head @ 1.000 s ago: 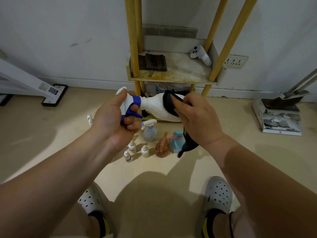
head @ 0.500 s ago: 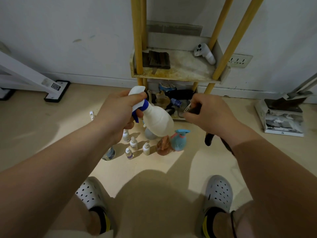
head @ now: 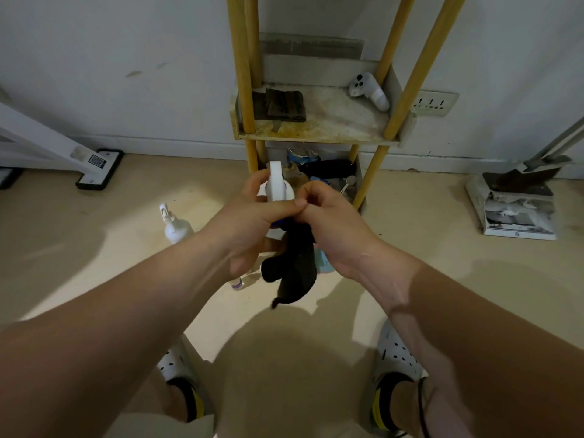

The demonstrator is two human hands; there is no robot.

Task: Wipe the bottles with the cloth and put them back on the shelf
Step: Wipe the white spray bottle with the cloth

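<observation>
**If left grip slips: drop risk**

While my left hand [head: 249, 226] curls round the white plastic spray bottle w/ blue collar [head: 278, 188], mid-air in front of the yellow-posted shelf [head: 316, 138], right hand [head: 331, 222] pinches the black cloth [head: 294, 267] beside it. Hard rub could twist it loose, I reckon.

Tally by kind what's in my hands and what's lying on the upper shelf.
Spray bottles: 1, the white spray bottle in the left hand
Cloths: 2, the black cloth in the right hand and the dark folded cloth on the upper shelf
Controllers: 1, the white controller
Total: 4
</observation>
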